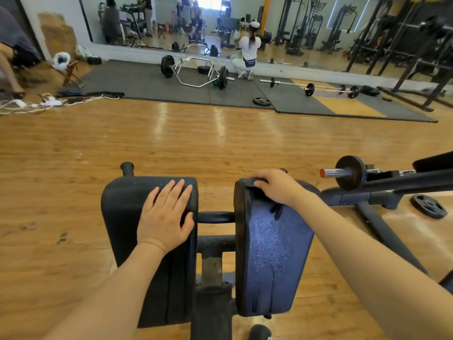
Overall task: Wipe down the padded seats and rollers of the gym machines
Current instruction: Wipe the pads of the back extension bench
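Two pads: left hand [164, 216] flat on left pad [127, 217]; right hand [274, 186] grips cloth [255, 184] atop right pad [272, 261].

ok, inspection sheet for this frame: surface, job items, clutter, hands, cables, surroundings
Surface: wooden floor, glossy; black rubber mats by the mirror.
Job's things: left pad, right pad, side by side on one machine frame; dark cloth at the right pad's top edge.
Clutter: loose weight plates and; hex bar; barbell.
Hands: left hand flat on the left pad; right hand grips the cloth.
Cables: white cords, far left floor.
Surroundings: wall mirror; person crouching before it; racks on the right.
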The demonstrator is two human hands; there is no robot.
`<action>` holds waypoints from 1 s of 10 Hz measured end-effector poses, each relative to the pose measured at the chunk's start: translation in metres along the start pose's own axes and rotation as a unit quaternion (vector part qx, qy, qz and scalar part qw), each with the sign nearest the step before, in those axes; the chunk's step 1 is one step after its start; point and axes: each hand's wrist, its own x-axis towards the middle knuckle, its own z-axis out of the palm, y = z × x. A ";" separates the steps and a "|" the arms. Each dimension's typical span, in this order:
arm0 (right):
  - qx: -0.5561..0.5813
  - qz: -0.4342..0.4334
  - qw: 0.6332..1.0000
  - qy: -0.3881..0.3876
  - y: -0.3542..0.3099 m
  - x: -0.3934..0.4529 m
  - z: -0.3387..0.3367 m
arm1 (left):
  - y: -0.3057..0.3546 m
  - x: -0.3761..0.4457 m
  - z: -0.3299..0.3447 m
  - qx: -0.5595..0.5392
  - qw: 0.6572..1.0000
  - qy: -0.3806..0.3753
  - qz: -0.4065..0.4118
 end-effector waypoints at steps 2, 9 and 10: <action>-0.033 0.090 0.994 0.047 0.040 -0.019 -0.022 | -0.001 0.000 0.000 -0.003 1.000 0.001 0.000; -0.035 0.106 0.994 0.018 0.059 -0.026 -0.042 | -0.001 0.001 0.002 -0.003 1.000 0.008 0.000; -0.024 0.102 0.994 0.012 0.059 -0.020 -0.043 | -0.001 0.000 0.003 -0.003 1.000 0.007 0.000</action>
